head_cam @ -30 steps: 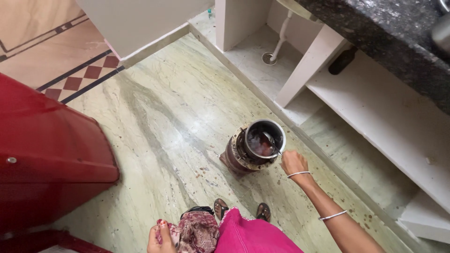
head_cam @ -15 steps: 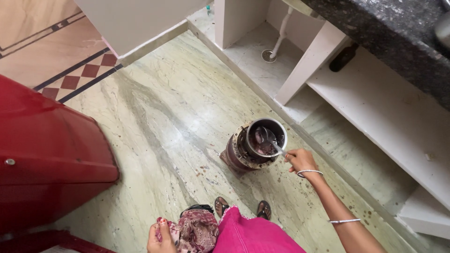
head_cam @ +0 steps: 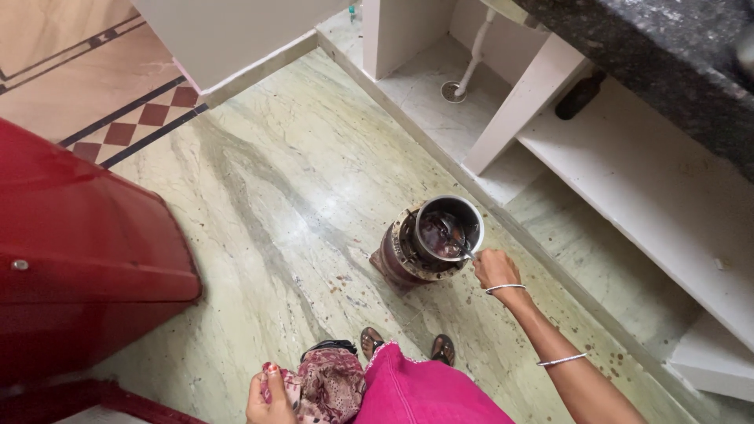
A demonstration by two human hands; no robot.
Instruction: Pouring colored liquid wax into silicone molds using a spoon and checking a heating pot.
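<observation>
right hand (head_cam: 495, 269) is clenched on a thin metal spoon (head_cam: 458, 243) dipped in dark liquid inside the round steel pot (head_cam: 449, 228), which sits atop a small rusty round stove (head_cam: 402, 256) on the marble floor (head_cam: 275, 196). left hand (head_cam: 265, 396) bunches patterned cloth (head_cam: 330, 386) by the hip. risk: hard stirring could tip the pot w/ hot splash near sandalled feet (head_cam: 407, 345), since it sits off-centre on the stove.
</observation>
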